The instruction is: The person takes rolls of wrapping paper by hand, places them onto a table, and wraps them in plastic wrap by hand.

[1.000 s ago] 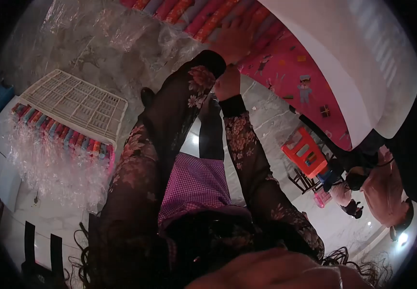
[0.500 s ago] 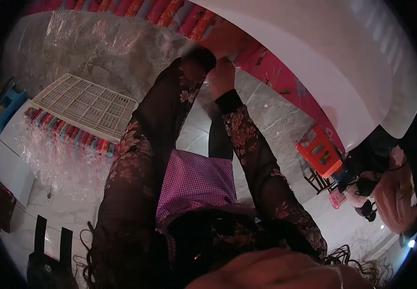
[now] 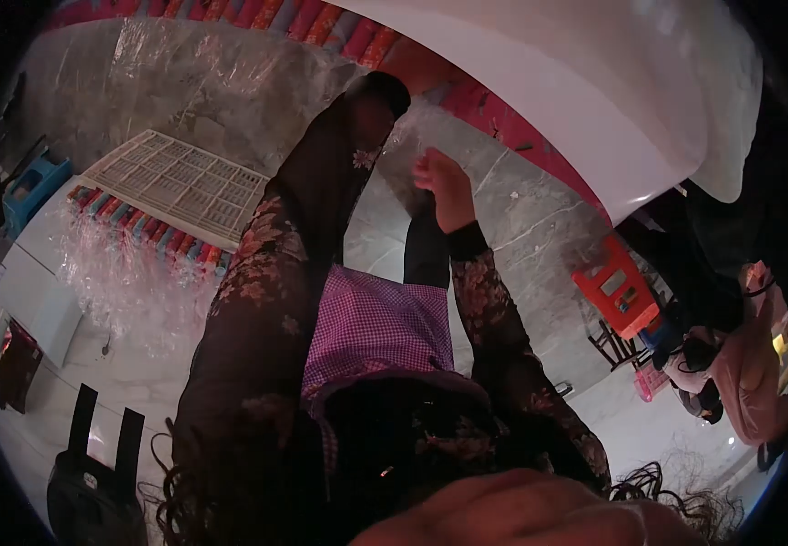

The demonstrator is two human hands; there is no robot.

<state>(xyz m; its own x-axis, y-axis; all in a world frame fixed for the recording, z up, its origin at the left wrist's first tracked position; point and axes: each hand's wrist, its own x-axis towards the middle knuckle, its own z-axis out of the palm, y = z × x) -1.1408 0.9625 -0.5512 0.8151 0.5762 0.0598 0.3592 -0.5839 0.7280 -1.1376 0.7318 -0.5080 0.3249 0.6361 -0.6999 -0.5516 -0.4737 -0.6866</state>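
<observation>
My left hand point(image 3: 416, 68) is in shadow at the top, against a row of red and pink patterned packets point(image 3: 321, 25) beneath a large white curved panel. Its fingers cannot be made out. My right hand point(image 3: 448, 189) hangs in the air below that row, apart from it, with fingers curled in. Whether it holds something small is hidden. Clear plastic film point(image 3: 184, 50) hangs from the packets. A purple checked apron point(image 3: 376, 323) covers my lap.
At left, a cream plastic grid tray point(image 3: 180, 187) lies over more colourful packets point(image 3: 148, 226) with loose clear film. A blue stool point(image 3: 37, 191) stands beyond. On the right are a red-orange plastic stool point(image 3: 620, 289), a pink basket point(image 3: 649, 380) and another person point(image 3: 749, 382).
My right hand has drawn back from the packets, down and to the right. The left hand stays at the row. The view has shifted slightly.
</observation>
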